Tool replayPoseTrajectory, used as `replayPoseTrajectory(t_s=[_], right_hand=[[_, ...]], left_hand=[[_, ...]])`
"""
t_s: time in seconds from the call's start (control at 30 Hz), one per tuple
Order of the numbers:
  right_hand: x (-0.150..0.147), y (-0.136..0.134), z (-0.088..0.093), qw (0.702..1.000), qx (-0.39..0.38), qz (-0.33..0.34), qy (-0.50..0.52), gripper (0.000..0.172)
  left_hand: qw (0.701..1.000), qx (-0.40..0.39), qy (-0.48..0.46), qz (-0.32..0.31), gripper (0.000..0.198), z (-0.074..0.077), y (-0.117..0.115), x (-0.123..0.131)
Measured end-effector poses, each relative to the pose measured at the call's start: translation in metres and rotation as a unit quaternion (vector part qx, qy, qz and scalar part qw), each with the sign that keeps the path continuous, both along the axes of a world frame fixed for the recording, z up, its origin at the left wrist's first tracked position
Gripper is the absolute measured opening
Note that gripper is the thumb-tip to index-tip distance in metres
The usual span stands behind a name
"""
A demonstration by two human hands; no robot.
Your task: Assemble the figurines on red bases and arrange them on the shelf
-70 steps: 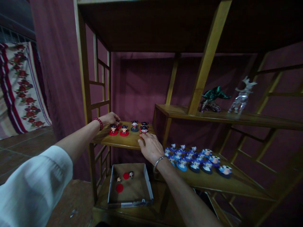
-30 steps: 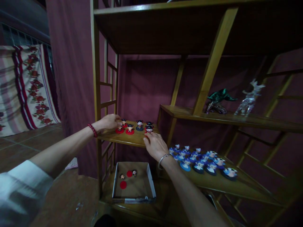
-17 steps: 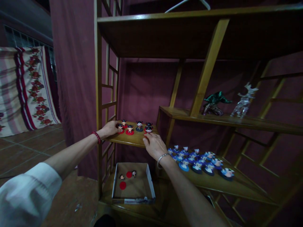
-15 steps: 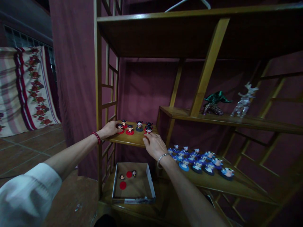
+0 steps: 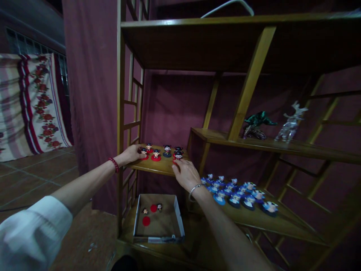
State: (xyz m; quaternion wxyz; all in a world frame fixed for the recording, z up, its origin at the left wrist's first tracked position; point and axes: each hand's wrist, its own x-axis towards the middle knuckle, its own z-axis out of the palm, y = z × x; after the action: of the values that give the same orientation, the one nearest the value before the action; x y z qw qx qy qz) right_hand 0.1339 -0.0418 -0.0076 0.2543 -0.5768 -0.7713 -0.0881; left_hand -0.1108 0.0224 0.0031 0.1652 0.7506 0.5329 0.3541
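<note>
Several small black-haired figurines stand on the left wooden shelf [image 5: 158, 165], most on red discs and one figurine [image 5: 167, 150] on a dark base. My left hand [image 5: 133, 153], with a red beaded bracelet, has its fingers closed at the side of the front left figurine [image 5: 144, 152]. At the front right figurine [image 5: 178, 154], my right hand [image 5: 186, 173] has its fingertips at the red base, partly hiding it. Between the hands stands another figurine [image 5: 156, 154], touched by neither.
Below sits an open cardboard box [image 5: 180, 218] with red discs and two figurines lying in it. Blue-and-white figurines [image 5: 235, 198] crowd the lower right shelf. A green ornament [image 5: 258, 122] and a clear ornament [image 5: 290, 122] stand higher up. An upright post [image 5: 120, 113] borders the left side.
The view has shifted slightly. Both hands stay at the same figurines, and the figurines keep their places on the shelf.
</note>
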Motion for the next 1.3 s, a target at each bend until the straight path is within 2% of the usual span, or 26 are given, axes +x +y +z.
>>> replayPoseTrajectory(t_s=[0.27, 0.47, 0.67, 0.9, 1.17, 1.3], right_hand=[[0.002, -0.004, -0.005, 0.998, 0.058, -0.002, 0.034, 0.032], [0.003, -0.014, -0.015, 0.989, 0.134, -0.001, 0.066, 0.029], [-0.005, -0.022, -0.012, 0.980, 0.165, 0.060, 0.089, 0.026], [-0.036, -0.016, -0.005, 0.979, 0.122, 0.133, 0.090, 0.028], [-0.056, 0.005, 0.001, 0.993, 0.031, 0.092, 0.072, 0.031], [-0.060, 0.014, 0.004, 0.993, 0.002, 0.093, 0.066, 0.031]], left_hand=[[0.998, 0.018, -0.045, 0.037, 0.061, -0.015, 0.000, -0.006], [0.998, 0.039, -0.015, 0.048, 0.054, -0.018, -0.003, -0.006], [0.996, 0.066, 0.024, 0.059, 0.052, -0.017, -0.007, -0.005], [0.993, 0.083, 0.056, 0.070, 0.051, -0.016, -0.011, -0.004], [0.991, 0.079, 0.068, 0.084, 0.052, -0.013, -0.018, -0.002], [0.990, 0.082, 0.082, 0.085, 0.050, -0.009, -0.024, 0.000]])
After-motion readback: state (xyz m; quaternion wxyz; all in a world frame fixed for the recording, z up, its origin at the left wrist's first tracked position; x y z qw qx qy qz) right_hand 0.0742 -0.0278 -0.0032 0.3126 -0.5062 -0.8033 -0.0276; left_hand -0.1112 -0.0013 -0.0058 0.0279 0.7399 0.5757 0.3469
